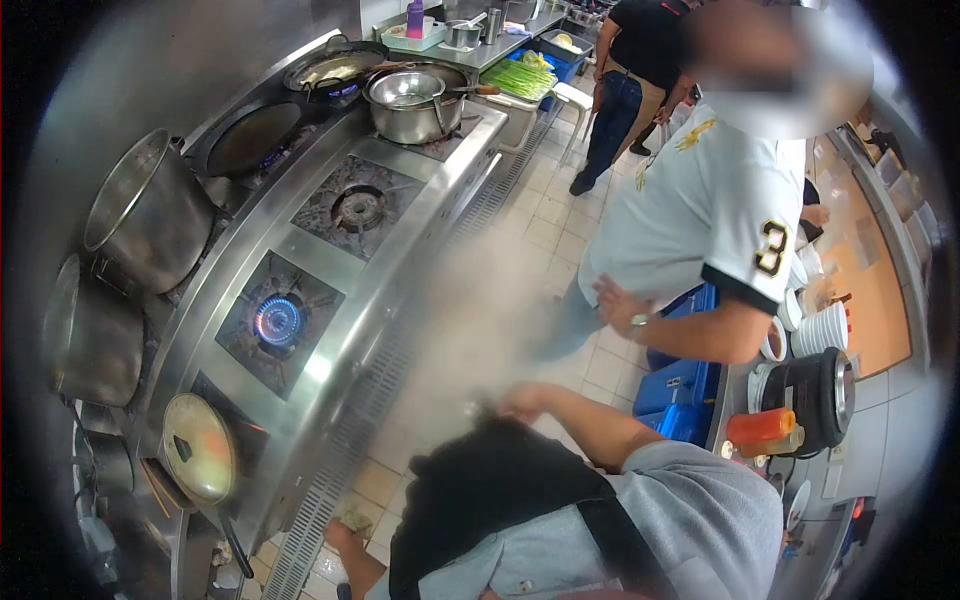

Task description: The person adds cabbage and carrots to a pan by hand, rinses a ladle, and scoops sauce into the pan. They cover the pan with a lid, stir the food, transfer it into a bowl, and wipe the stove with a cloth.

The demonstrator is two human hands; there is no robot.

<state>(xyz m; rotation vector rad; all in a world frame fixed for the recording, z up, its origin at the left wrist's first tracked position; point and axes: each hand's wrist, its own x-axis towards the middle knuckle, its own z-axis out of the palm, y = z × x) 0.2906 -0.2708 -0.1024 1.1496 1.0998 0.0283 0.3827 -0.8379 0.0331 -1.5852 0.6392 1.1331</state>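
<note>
At the lower centre my right hand (522, 402) is closed beside the top of the black apron (500, 490). A small dark, partly shiny shape shows by its fingers; steam and blur hide what it is. Low on the left, my left hand (342, 534) is closed on a crumpled pale cloth (354, 521), above the tiled floor next to the stove's base. White steam (470, 320) rises in front of me. Left of the steam, one burner (279, 321) burns with a blue flame, with no pot on it. The nearer end of the stove holds a lidded pan (200, 450) with a long handle.
Large stockpots (150, 215) and woks (252, 138) line the stove's back. Steel pots (415, 105) sit at its far end, near green vegetables (520, 78). A person in a white shirt (690, 200) stands close on the right, beside blue bins (680, 385) and a counter with bowls (822, 330).
</note>
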